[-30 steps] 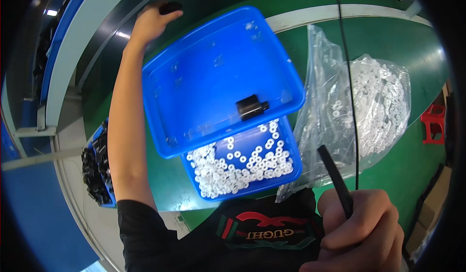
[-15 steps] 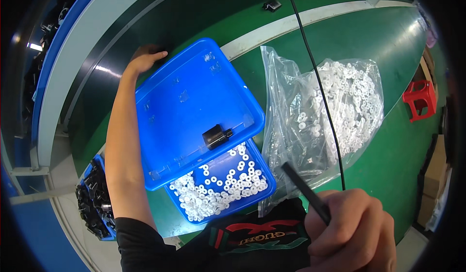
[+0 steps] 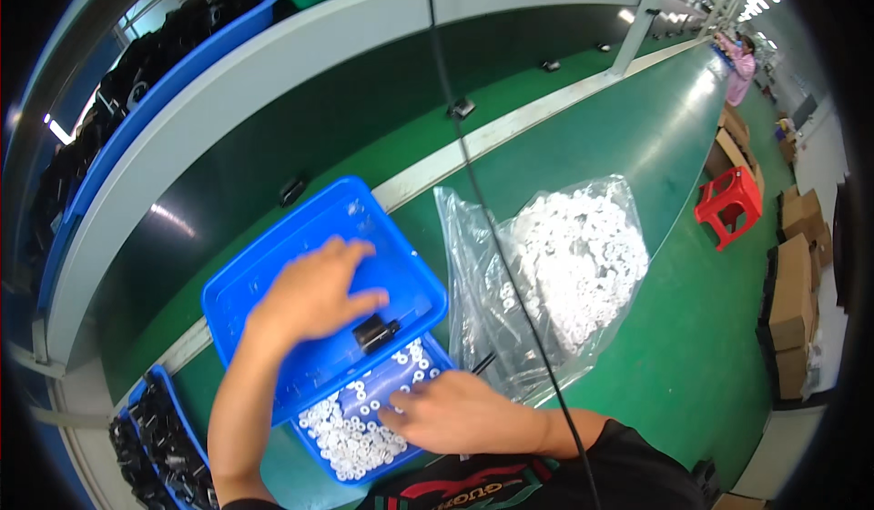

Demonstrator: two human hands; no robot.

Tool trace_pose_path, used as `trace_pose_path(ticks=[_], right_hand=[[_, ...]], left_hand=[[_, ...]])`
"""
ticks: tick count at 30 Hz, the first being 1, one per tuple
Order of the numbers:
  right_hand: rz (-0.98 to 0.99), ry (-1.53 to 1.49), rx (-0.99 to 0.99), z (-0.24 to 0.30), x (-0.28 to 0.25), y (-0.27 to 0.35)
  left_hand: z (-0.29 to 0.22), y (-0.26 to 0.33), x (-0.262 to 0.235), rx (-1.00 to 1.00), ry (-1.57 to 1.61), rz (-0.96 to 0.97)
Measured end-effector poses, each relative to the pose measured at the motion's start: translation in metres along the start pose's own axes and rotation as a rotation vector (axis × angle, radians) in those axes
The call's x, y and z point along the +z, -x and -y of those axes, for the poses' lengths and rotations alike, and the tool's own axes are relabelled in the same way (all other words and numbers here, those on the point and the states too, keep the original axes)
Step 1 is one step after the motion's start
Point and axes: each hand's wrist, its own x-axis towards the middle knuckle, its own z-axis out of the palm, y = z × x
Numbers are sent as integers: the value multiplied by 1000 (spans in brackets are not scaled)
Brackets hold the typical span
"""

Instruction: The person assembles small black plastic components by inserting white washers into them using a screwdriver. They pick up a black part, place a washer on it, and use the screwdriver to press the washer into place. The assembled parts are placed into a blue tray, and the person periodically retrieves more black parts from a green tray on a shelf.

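Both hands have been brought in since the earlier frame: the left hand (image 3: 314,296), then out at the far rim of the upper blue tray (image 3: 273,278), is now laid flat inside it, fingers (image 3: 350,251) spread and gripping nothing. Just beside its thumb a small black part (image 3: 375,333) rests at the tray's near edge. The right hand (image 3: 455,412), which held a black rod before, is lowered to the white rings (image 3: 360,424) in the lower blue tray (image 3: 414,451); whether a ring is pinched cannot be told. Beyond the right fingers a clear bag (image 3: 564,273) of more rings lies on the green tabletop (image 3: 692,328). No ring is seen fitted to the part yet, so the work is judged barely begun.
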Motion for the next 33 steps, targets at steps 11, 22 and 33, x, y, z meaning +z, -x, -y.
trace_pose_path(ticks=[11, 22, 33], right_hand=[[122, 126, 67, 2, 54, 2], [63, 106, 58, 5, 50, -8], [-246, -89, 96, 5, 27, -2]], left_hand=[[-2, 42, 20, -65, 262, -37], [1, 84, 31, -111, 432, -43], [-13, 162, 44, -63, 696, -524]])
